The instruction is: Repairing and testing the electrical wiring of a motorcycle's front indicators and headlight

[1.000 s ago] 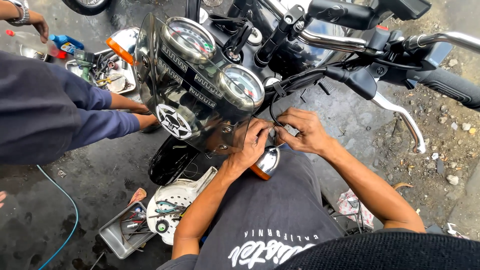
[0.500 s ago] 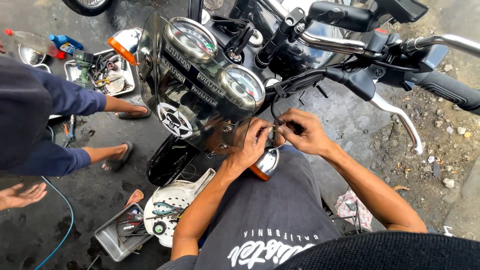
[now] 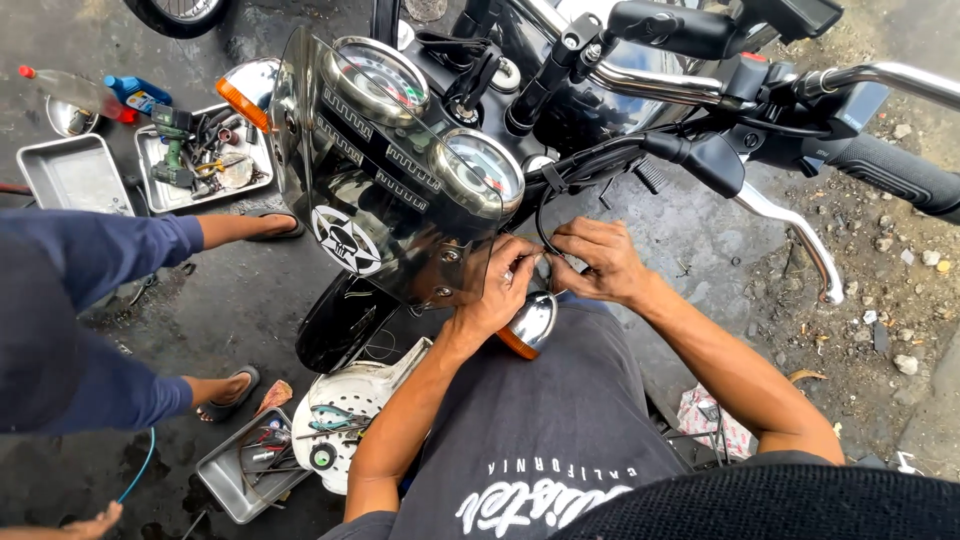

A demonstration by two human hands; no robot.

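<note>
1. Seen from above, a person in a dark printed T-shirt (image 3: pixel 540 440) works at the front of a motorcycle, both bare hands meeting just under the tinted windshield (image 3: pixel 370 210).
2. The left hand (image 3: pixel 497 290) is curled, its fingers pinched around a small part beside the windshield's lower corner; the part itself is too small to identify.
3. The right hand (image 3: pixel 598 262) sits just beside it, fingertips closed on a thin black cable (image 3: pixel 545 225) that loops up toward the handlebar (image 3: pixel 700 90).
4. Directly below the two hands, touching the left wrist, hangs a chrome turn signal (image 3: pixel 527 325) with an orange lens.
5. Two round gauges (image 3: pixel 430 120) sit behind the windshield.
6. A chrome brake lever (image 3: pixel 800 235) curves down beside the black right grip (image 3: pixel 890 170).
7. On the wet ground to the left lie metal trays (image 3: pixel 75 170), the farther one filled with tools, and a white headlight shell (image 3: pixel 350 415).
8. Another person in dark blue sleeves (image 3: pixel 90 250) and sandals stands at the left edge.
</note>
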